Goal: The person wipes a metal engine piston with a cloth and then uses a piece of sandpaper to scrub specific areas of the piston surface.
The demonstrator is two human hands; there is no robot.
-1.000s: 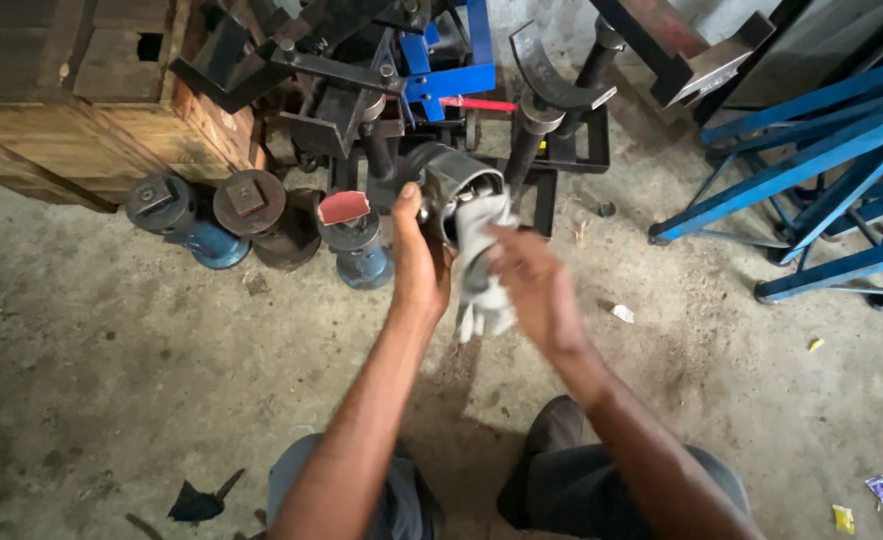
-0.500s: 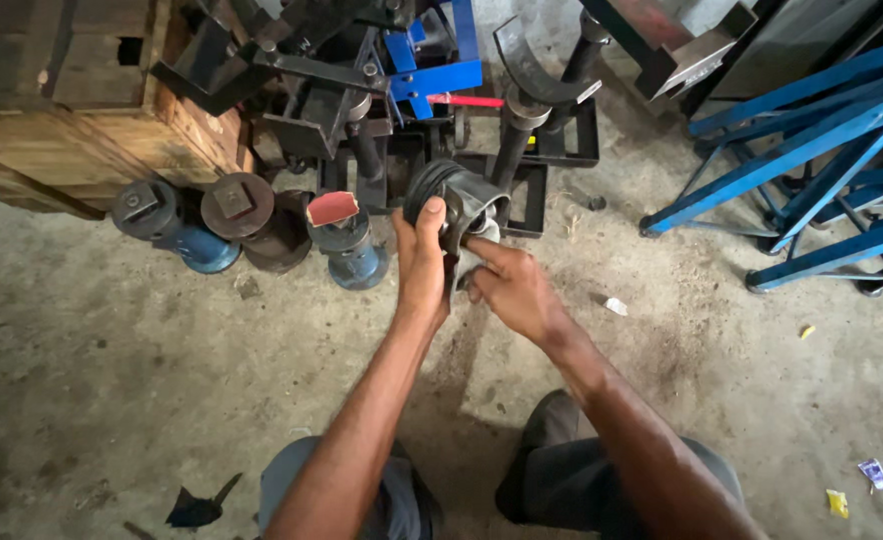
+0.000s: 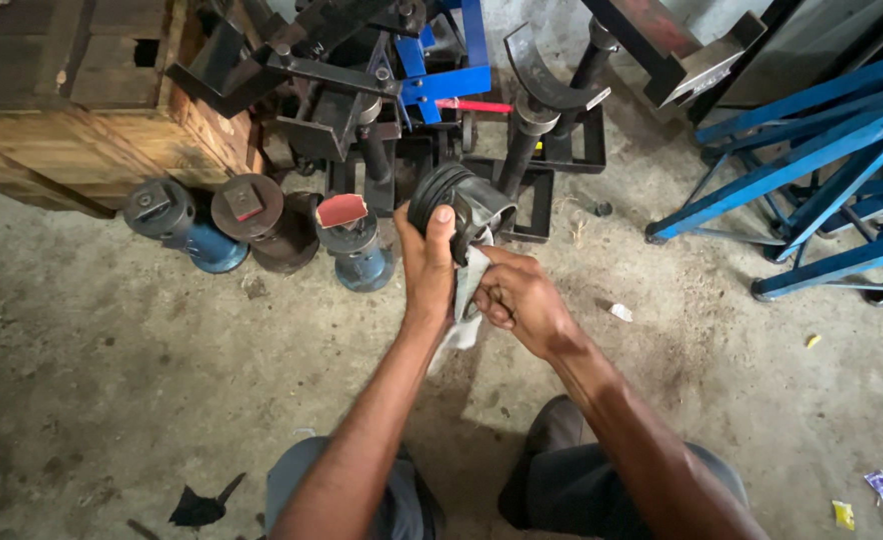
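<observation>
— On the concrete floor (image 3: 102, 380), what takes up the most room?

— Along its far edge, a wooden crate (image 3: 72, 120) fills the far left corner, and blue steel stands (image 3: 812, 170) crowd the far right. Between them sits a tangle of black metal stands (image 3: 522, 150) with one blue bracket (image 3: 447, 75) among them.

— And in front of the crate?

— Three squat jacks stand in a row on the floor: a blue-based jack (image 3: 177, 225) on the left, a dark brown jack (image 3: 257, 220) touching it, and a blue jack with a red pad (image 3: 352, 240) on top, just left of the hands.

— What do the hands have?

— The left hand (image 3: 430, 265) is closed around a black round part (image 3: 459, 205), thumb laid over its dark rim, holding it up off the floor just in front of the black stands. The right hand (image 3: 522, 300) is curled shut on a pale rag (image 3: 467, 300), pressed against the underside of that part. The rag hangs down between the two wrists.

— Is the part touching the stands behind it?

— I cannot tell; it overlaps them from the head view.

— Anything smaller?

— Knees in grey trousers (image 3: 562, 480) show at the near edge. A black scrap (image 3: 197, 508) lies near the near left corner, a white scrap (image 3: 621, 312) just right of the right hand, and bits of yellow litter (image 3: 843, 513) toward the near right corner.
</observation>
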